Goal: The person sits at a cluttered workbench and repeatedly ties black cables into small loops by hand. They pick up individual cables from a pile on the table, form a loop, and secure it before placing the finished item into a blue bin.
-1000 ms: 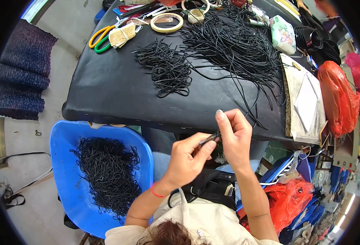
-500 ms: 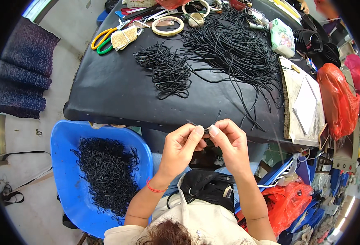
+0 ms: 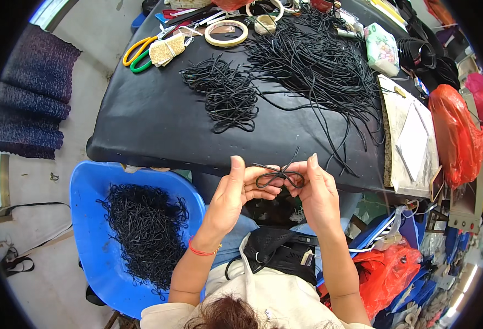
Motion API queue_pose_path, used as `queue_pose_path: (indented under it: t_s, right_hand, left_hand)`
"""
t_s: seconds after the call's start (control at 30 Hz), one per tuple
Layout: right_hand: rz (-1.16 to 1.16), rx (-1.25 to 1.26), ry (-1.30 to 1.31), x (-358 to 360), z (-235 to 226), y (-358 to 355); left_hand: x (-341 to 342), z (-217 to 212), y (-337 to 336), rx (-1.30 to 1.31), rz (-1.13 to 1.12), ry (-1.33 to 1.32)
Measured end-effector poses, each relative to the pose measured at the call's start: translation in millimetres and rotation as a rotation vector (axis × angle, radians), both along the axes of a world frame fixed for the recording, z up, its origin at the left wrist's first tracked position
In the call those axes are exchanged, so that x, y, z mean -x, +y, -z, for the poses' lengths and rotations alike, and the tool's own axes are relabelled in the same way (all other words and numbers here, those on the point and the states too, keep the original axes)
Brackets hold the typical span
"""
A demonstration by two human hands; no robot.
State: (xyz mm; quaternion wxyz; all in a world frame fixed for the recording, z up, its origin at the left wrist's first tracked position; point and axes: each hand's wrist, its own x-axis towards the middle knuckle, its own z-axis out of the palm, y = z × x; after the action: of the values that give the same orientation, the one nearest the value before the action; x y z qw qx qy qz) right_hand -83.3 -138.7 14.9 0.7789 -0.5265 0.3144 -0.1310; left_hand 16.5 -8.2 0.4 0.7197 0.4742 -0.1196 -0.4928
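A thin black cord tied in a bow (image 3: 279,175) hangs between my hands at the table's near edge, its two loops spread and two loose ends pointing up. My left hand (image 3: 233,192) supports the left loop on its fingers, the thumb raised off it. On the other side my right hand (image 3: 318,194) has its fingers at the right loop, its thumb also lifted. Farther back on the table lie a smaller heap of black looped cords (image 3: 225,96) and a large spread of long black cords (image 3: 318,66).
A blue tub (image 3: 79,219) holding many looped black cords stands at my left. On the black-covered table (image 3: 143,118) are scissors (image 3: 137,55), a tape roll (image 3: 226,34), a tissue pack (image 3: 381,49) and a pale board (image 3: 406,137). Red plastic bags (image 3: 455,137) hang at the right.
My thumbs have come up off the cord and my hands have spread slightly apart. The bow's loops, earlier hidden between pinched fingers, now show.
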Motion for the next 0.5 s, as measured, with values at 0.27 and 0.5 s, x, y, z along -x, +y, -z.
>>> queue_pose_path:
  t_s: [0.27,0.5]
  right_hand:
    - [0.036,-0.004,0.015,0.2,1.5,2.3]
    - [0.198,1.299,0.104,-21.4,-9.1,-39.5]
  left_hand:
    - [4.4,-2.0,-2.1,-0.040,-0.069,-0.097]
    - [-36.6,-4.7,-17.7,-0.200,-0.365,-0.492]
